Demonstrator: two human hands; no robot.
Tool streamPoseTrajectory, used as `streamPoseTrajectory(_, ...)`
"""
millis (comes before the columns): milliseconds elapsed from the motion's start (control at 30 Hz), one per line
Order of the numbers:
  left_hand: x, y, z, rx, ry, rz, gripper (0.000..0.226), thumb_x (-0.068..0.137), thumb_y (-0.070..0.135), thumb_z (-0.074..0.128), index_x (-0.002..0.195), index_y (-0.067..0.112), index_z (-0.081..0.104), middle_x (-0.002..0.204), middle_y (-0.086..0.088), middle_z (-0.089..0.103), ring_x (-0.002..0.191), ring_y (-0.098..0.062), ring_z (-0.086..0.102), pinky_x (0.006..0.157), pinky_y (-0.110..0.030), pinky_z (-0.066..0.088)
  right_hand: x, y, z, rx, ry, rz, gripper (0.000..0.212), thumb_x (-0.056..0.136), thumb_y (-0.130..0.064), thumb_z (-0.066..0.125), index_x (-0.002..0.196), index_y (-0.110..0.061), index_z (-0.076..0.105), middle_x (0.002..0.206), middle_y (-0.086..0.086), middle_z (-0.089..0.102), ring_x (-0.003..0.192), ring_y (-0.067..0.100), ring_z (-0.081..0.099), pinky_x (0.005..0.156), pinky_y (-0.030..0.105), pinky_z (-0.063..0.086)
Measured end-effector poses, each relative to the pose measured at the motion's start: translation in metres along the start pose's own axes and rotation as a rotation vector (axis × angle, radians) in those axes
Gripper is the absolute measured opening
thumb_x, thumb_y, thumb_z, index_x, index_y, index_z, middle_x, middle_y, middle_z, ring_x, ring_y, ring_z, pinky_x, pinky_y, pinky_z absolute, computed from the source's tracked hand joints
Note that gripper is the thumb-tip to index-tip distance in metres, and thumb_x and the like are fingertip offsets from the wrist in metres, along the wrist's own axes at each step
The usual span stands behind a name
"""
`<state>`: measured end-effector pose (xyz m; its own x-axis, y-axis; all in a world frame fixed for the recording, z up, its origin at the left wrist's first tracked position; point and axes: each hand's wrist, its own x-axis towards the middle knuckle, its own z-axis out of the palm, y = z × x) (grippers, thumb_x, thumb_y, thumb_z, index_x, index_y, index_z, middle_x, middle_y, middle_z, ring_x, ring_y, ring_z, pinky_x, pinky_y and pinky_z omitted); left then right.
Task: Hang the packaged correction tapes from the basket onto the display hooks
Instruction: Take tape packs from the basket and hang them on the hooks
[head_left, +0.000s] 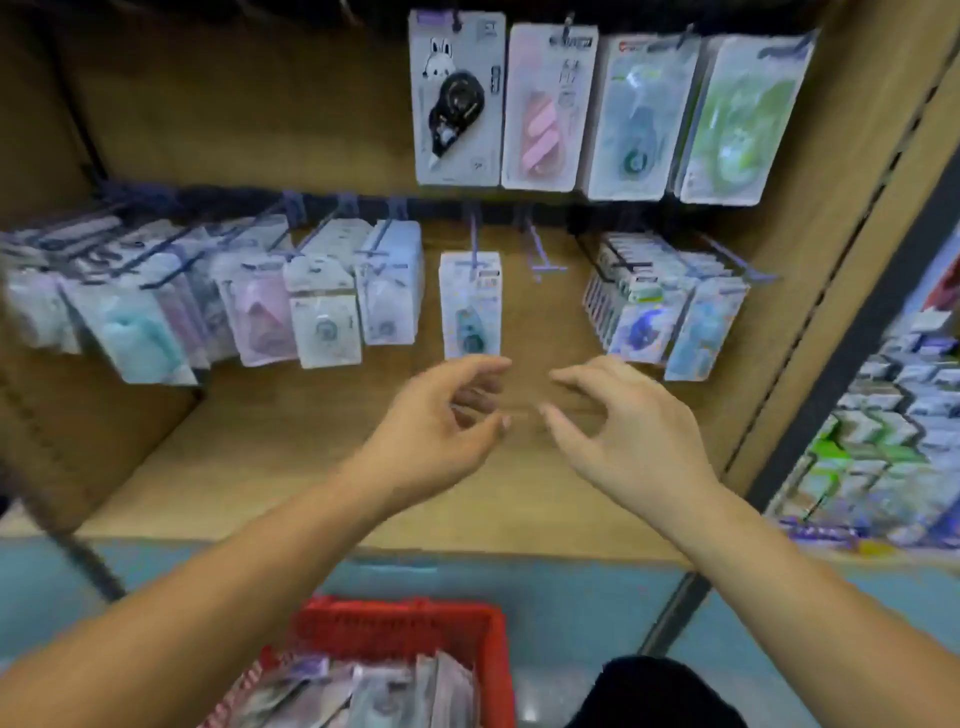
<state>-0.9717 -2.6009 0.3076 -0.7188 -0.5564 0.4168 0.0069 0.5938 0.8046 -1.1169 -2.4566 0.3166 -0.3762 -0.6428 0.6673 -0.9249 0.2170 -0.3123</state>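
**Head view: both hands raised before the lower row of hooks**

We face a wooden display bay (260, 130) with a flat shelf floor at its foot. To its right, a neighbouring shelf (883, 415) is packed with small boxed stock, too blurred to read.

Across the bay's lower rail, a crowded row of packaged correction tapes (208, 301) hangs on the left, and a second dense cluster (670, 317) hangs on the right. Above them, four larger packs (550, 109) hang side by side from the top rail.

At the bottom edge sits the red basket (405, 618), below and a little left of the hands. It holds a heap of what seem to be more packaged tapes (374, 691), though blur hides their detail.

Our two forearms reach up from the lower corners and meet near the middle. The left hand (436, 426) and the right hand (628, 431) face each other, close but apart, over the shelf floor. Each has its fingers loosely curled, with thumb and forefinger spread, and we can make out nothing held in either.

Just above the left hand, a single pack (470, 304) hangs alone on its hook, upright. Beside it to the right, a bare purple hook (540, 254) juts forward between that pack and the right-hand cluster.
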Motion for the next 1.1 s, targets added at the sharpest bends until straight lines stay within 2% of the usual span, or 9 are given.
streamPoseTrajectory(133,-0.080,-0.080,0.003,0.044,-0.113,-0.265,0.044,0.092,0.004,0.074,0.130,0.024,0.064,0.115,0.000,0.066,0.084,-0.017,0.067,0.071,-0.018,0.054,-0.067,-0.014,0.075,-0.024,-0.535,0.117,0.054,0.081,-0.069,0.051,0.118,-0.035,0.071,0.110,-0.009,0.069,0.104,0.021,0.069,0.086,0.041,0.057)
streamPoseTrajectory(200,-0.120,-0.125,0.006,0.097,-0.184,-0.341,0.046,0.091,0.002,0.073,0.133,0.020,0.064,0.117,0.001,0.066,0.083,-0.005,0.067,0.074,-0.014,0.054,-0.097,-0.022,0.109,-0.059,-0.761,0.124,0.047,0.086,-0.064,0.058,0.121,-0.035,0.070,0.116,-0.007,0.070,0.110,0.022,0.067,0.090,0.038,0.054)
streamPoseTrajectory(300,-0.174,-0.180,0.014,0.151,-0.245,-0.440,0.046,0.087,0.004,0.075,0.129,0.021,0.067,0.113,0.005,0.071,0.091,-0.009,0.072,0.085,-0.025,0.056,-0.139,-0.032,0.156,-0.041,-0.992,0.153,0.032,0.089,-0.056,0.065,0.113,-0.036,0.070,0.111,-0.007,0.071,0.110,0.021,0.066,0.084,0.035,0.053)
streamPoseTrajectory(433,-0.235,-0.239,0.017,0.228,-0.331,-0.644,0.049,0.091,0.016,0.075,0.138,0.017,0.062,0.123,0.001,0.068,0.087,-0.014,0.069,0.084,-0.026,0.054,-0.191,-0.025,0.218,0.070,-1.206,0.258,0.036,0.084,-0.050,0.066,0.112,-0.029,0.073,0.108,-0.004,0.075,0.102,0.022,0.070,0.084,0.035,0.056)
streamPoseTrajectory(567,-0.277,-0.286,0.007,0.306,-0.406,-0.810,0.049,0.092,0.024,0.073,0.139,0.018,0.061,0.127,-0.004,0.067,0.092,-0.018,0.069,0.093,-0.036,0.055,-0.238,-0.007,0.259,0.111,-1.272,0.375,0.038,0.088,-0.041,0.073,0.118,-0.017,0.073,0.113,0.006,0.074,0.105,0.024,0.069,0.090,0.035,0.053)
streamPoseTrajectory(733,-0.308,-0.304,0.005,0.454,-0.519,-0.887,0.049,0.095,0.031,0.068,0.142,0.019,0.058,0.133,-0.004,0.067,0.114,-0.024,0.066,0.096,-0.035,0.053,-0.267,-0.013,0.291,0.113,-1.283,0.352,0.061,0.081,-0.063,0.059,0.131,-0.028,0.067,0.131,-0.004,0.066,0.121,0.020,0.062,0.098,0.035,0.051)
streamPoseTrajectory(833,-0.314,-0.312,-0.001,0.499,-0.429,-0.881,0.038,0.096,0.032,0.066,0.133,0.021,0.067,0.126,-0.002,0.070,0.110,-0.025,0.068,0.090,-0.036,0.055,-0.267,-0.030,0.310,0.189,-1.313,0.334,0.056,0.090,-0.059,0.065,0.137,-0.030,0.063,0.146,-0.009,0.058,0.129,0.016,0.059,0.104,0.036,0.050)
streamPoseTrajectory(933,-0.318,-0.325,-0.026,0.636,-0.293,-0.933,0.030,0.090,0.028,0.065,0.118,0.019,0.072,0.119,-0.008,0.071,0.108,-0.032,0.067,0.084,-0.037,0.054,-0.273,-0.031,0.323,0.144,-1.399,0.277,0.064,0.088,-0.060,0.067,0.143,-0.029,0.057,0.151,-0.001,0.050,0.134,0.021,0.054,0.107,0.038,0.048)
streamPoseTrajectory(1100,-0.346,-0.344,-0.056,0.771,-0.453,-1.134,0.066,0.085,0.042,0.067,0.147,0.024,0.053,0.147,-0.005,0.054,0.134,-0.032,0.044,0.111,-0.039,0.043,-0.276,-0.027,0.341,0.098,-1.318,0.248,0.083,0.083,-0.065,0.071,0.154,-0.035,0.040,0.157,-0.006,0.038,0.141,0.020,0.044,0.109,0.041,0.045)
